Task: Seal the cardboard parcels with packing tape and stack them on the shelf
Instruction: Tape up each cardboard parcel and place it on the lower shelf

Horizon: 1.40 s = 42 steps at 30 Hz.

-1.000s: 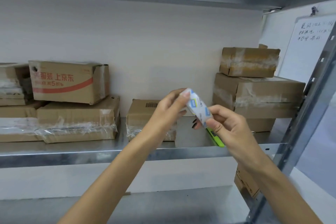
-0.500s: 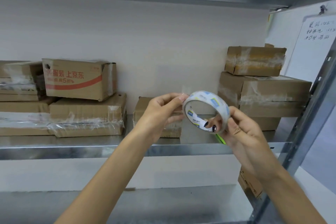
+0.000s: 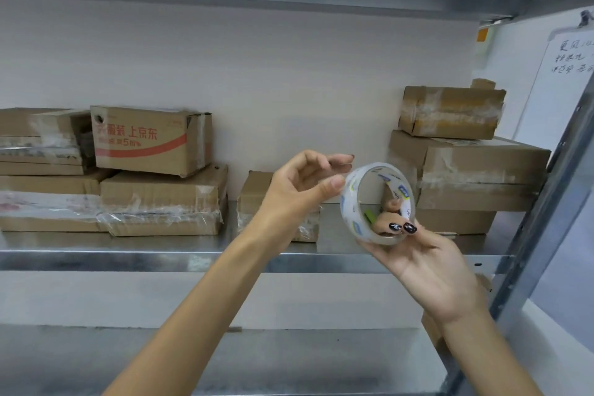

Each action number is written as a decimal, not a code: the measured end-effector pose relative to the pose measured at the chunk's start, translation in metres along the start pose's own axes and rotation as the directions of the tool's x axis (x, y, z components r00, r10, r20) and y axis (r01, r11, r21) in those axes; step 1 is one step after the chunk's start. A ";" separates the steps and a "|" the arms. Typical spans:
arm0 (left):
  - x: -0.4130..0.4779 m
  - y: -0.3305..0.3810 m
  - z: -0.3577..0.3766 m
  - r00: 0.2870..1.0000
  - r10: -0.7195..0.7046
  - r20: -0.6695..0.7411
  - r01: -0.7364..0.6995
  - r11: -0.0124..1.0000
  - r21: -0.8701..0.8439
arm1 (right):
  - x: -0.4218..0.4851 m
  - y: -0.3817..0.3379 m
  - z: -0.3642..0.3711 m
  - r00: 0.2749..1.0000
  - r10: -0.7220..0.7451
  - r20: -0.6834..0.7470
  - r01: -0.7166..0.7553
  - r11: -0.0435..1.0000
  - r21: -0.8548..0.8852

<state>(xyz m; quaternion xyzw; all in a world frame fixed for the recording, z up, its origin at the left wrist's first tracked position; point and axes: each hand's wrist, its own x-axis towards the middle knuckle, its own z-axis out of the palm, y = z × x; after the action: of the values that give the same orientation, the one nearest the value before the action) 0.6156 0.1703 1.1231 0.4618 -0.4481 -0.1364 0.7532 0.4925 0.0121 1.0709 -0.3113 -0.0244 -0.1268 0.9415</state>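
Left stack: flat brown cardboard parcels (image 3: 160,202) wrapped in clear tape lie on the grey metal shelf (image 3: 128,259), with a red-printed cardboard box (image 3: 148,138) on top.
Left hand (image 3: 302,190): fingers relaxed and loosely spread, holding nothing; the thumb tip is at the roll's left rim.
Tape: the clear packing tape roll (image 3: 348,204) is held upright in front of the shelf, between both hands.
Right hand (image 3: 427,264): grips the roll from below, dark-nailed fingers (image 3: 396,227) hooked through its core.
Right stack: taped brown boxes (image 3: 482,170) piled against the wall.
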 end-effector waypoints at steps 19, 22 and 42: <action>-0.056 -0.017 0.041 0.953 0.172 -0.251 -0.010 0.842 0.539 | -0.055 0.079 0.022 0.959 -0.235 0.159 0.230 0.318 -0.920; -0.054 -0.013 0.030 0.957 0.119 -0.266 0.018 0.888 0.459 | -0.054 0.088 0.022 0.951 -0.258 0.172 0.232 0.224 -0.946; 0.079 0.031 -0.042 0.955 0.078 -0.286 0.029 0.936 0.351 | -0.014 0.067 0.074 0.967 -0.254 0.010 0.115 0.402 -0.908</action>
<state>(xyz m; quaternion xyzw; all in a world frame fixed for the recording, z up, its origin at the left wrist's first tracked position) 0.6873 0.1619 1.1850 0.5983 -0.3532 0.0258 0.7187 0.4982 0.1106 1.0896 -0.7530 0.0741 -0.2430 0.6070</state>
